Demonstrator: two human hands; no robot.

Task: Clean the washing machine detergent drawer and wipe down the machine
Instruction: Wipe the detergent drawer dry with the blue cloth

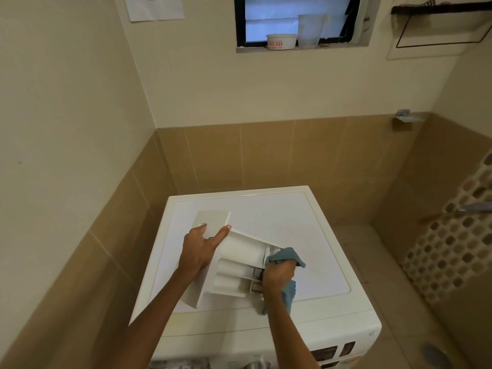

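**Washing machine** [279, 209]: white, directly beneath both hands, flat top facing up, front edge nearest the wrists.

**Detergent drawer** [239, 251]: white, out of its slot, held tilted over the machine's top between the two hands. Open compartments facing up. Front panel at the left-hand end, rear end at the right-hand end. Contact between the lower corner and the top not discernible.

**Left hand** [199, 249]: clasped on the drawer's front panel, thumb stretched along the panel's upper edge, fingers reaching onto the panel's far face.

**Right hand** [277, 274]: curled around a blue cloth [286, 255] and pressed against the drawer's rear end. Part of the cloth bunched just beyond the knuckles, the rest hanging below the wrist.

**Sheet of paper** [155, 8]: on the wall, far above and beyond the left hand.

**Window sill**, far beyond both hands: translucent cup [310, 30] just beside a white tub [281, 41] with red lettering.
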